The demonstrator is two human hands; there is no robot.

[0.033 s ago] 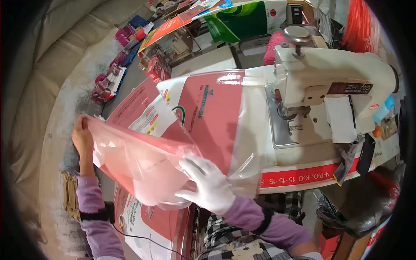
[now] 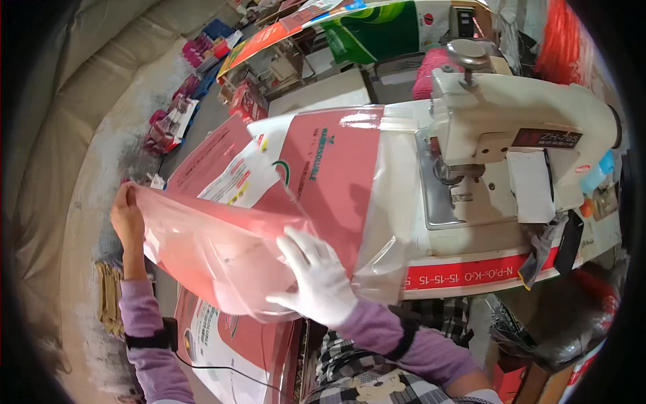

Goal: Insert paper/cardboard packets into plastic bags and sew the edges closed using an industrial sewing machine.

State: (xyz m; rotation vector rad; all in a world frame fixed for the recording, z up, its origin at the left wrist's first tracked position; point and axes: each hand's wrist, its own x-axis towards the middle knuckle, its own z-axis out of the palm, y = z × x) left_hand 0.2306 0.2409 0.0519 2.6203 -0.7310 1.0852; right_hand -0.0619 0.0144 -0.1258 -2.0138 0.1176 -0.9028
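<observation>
A large pinkish, glossy plastic bag (image 2: 208, 249) stretches across the table, its near layer lifted and folded back. My bare left hand (image 2: 126, 219) is closed on its far-left corner. My right hand (image 2: 315, 279), in a white glove, lies on the bag's folded near part with the thumb spread away from the fingers. Under and beyond the fold lies a printed red-and-white bag panel (image 2: 340, 175), with a clear plastic margin (image 2: 390, 202) along its right side. Right of it stands a cream sewing machine (image 2: 505, 114) with a metal needle plate (image 2: 447, 202).
Another red-and-white printed bag (image 2: 229, 357) lies below the lifted one. A paper pad (image 2: 530, 185) hangs on the machine, beside a grey cloth (image 2: 537, 246). Pink thread (image 2: 431, 71) stands behind it. A red box (image 2: 249, 101) sits at the far side, and a black cable (image 2: 229, 369) trails from my left wrist.
My gloved right hand has shifted slightly up and left over the bag. The folded film under it has moved a little; my left hand keeps its hold on the corner.
</observation>
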